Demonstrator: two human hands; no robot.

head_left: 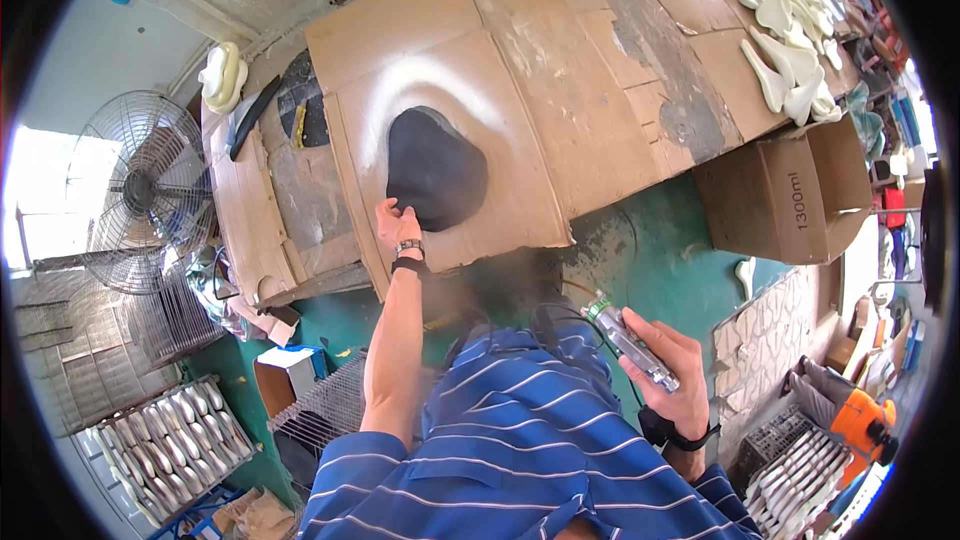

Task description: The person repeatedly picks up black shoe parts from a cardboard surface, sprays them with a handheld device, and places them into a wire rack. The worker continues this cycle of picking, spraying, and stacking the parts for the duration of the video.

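Note:
A black, rounded-triangular sheet (437, 170) lies on a brown cardboard sheet (400, 15) on the workbench. A white sprayed band curves around its far side. My left hand (398, 224) is closed at the sheet's near left edge, thumb and fingers pinched there. A watch and a dark band circle that wrist. Off the bench, at my right front, my right hand (668, 365) is wrapped round a silver spray gun (632, 342) with a green part at its far end. A thin hose runs near the gun.
Pale saddle-shaped foam pieces (790, 70) pile up at the far right of the bench. A large cardboard box (785, 200) stands on the floor below them. At left are a wire-caged fan (140, 187) and a rack of pale pieces (165, 450). A dark blade-shaped piece (253, 118) lies on the bench.

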